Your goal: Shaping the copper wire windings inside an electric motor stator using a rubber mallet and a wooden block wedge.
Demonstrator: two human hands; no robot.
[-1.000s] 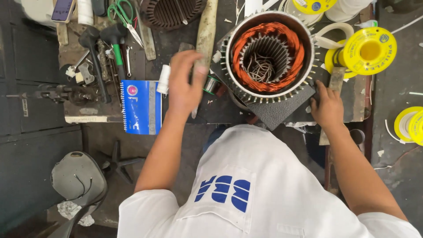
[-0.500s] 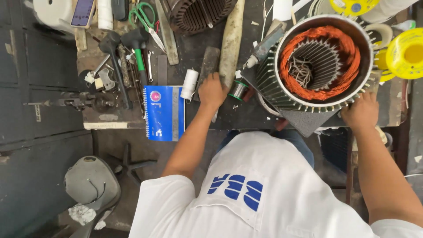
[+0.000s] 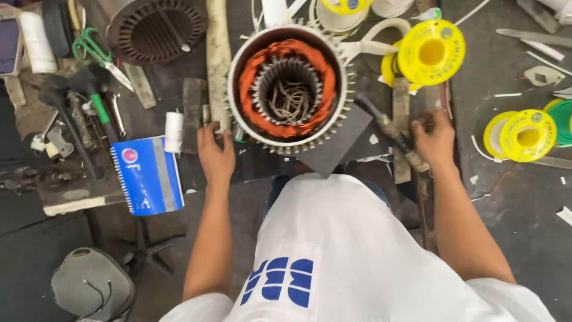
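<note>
Far left: a pair of green-handled scissors (image 3: 89, 50) lies near the top of the dark, cluttered workbench (image 3: 506, 65), above a black-headed mallet with a green grip (image 3: 95, 89).
Notebook: a blue spiral-bound notebook (image 3: 146, 174) lies at the bench's front edge, with a small white roll (image 3: 173, 132) touching its upper right corner.
Spare core: a dark round slotted metal core (image 3: 154, 28) sits at the top, left of a long pale wooden strip (image 3: 218, 59).
Left hand (image 3: 215, 156): it lies palm down on the bench, fingers spread and flat, gripping nothing; its fingertips come just beside the lower left rim of the stator.
Stator: a large round motor stator with orange-varnished copper windings and a finned metal housing (image 3: 287, 89) stands open end up in the middle of the bench, on a dark grey square pad (image 3: 339, 146), between the two hands.
Right hand (image 3: 435, 138): it rests on the bench well right of the stator, fingers loosely bent over the end of a worn wooden-handled tool (image 3: 390, 130); whether it actually clasps the tool cannot be told.
Right side: a yellow plastic spool (image 3: 430, 52) lies above the right hand, and a second yellow spool (image 3: 523, 136) lies further right.
</note>
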